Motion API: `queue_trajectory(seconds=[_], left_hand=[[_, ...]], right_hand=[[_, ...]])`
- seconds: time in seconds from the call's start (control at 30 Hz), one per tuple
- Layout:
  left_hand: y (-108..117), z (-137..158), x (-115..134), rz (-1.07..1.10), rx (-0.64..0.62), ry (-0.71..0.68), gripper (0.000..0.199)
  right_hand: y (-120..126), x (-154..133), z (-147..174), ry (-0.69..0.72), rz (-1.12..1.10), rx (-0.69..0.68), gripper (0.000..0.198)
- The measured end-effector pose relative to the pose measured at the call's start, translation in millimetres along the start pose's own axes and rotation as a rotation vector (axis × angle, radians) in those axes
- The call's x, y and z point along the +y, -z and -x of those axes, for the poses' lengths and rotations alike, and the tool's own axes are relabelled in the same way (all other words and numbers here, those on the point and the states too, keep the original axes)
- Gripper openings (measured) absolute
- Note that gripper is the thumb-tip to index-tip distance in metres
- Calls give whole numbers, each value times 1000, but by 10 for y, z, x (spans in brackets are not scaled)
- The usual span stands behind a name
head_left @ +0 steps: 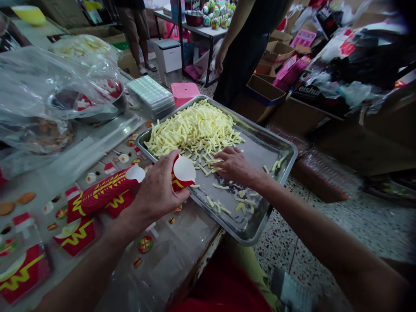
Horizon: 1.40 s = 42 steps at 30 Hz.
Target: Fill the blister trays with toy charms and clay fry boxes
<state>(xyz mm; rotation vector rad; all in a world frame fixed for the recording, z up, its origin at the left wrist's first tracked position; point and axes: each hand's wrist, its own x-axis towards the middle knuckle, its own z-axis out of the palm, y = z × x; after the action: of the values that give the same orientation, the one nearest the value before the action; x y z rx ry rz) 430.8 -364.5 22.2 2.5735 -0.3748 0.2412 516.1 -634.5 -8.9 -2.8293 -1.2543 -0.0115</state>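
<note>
My left hand (159,184) is wrapped round a red fries carton (184,171) with a white inside, its mouth tilted toward the tray. Over the metal tray (273,149), my right hand (235,164) touches loose pale-yellow fry-shaped sticks (208,167); its fingertips point down among them, and whether they pinch any is hidden. A big heap of the same sticks (195,125) fills the tray's far left part, with a few scattered near its front. Beside my left hand lies a nested stack of red cartons (107,190) with yellow zigzags.
Flat packs with red cartons (76,236) and small food-shaped pieces lie on the table (182,242). Behind are clear plastic bags (48,78), a metal bowl (120,104), stacked clear trays (151,93) and a pink stool (185,92). A person (247,47) stands beyond the tray, near cardboard boxes (264,91).
</note>
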Motion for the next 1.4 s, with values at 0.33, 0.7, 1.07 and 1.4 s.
queue_trajectory(seconds=[0.33,0.7,1.07,1.4], left_hand=[[32,49,-90,17,-32,-26,84],[-95,-19,13,-150,-103,-35,76],[-28,51,268,-221,-236,-6,75],[-763,-41,858,98,-253,-78,62]], right_hand=[[-97,108,-161,-104,-130,-5,21],[-310,-115,-37,-398,-244,45,5],[502,-208,168,-391,-79,-133,10],[399,-637,506,-296,-299,-15,19]])
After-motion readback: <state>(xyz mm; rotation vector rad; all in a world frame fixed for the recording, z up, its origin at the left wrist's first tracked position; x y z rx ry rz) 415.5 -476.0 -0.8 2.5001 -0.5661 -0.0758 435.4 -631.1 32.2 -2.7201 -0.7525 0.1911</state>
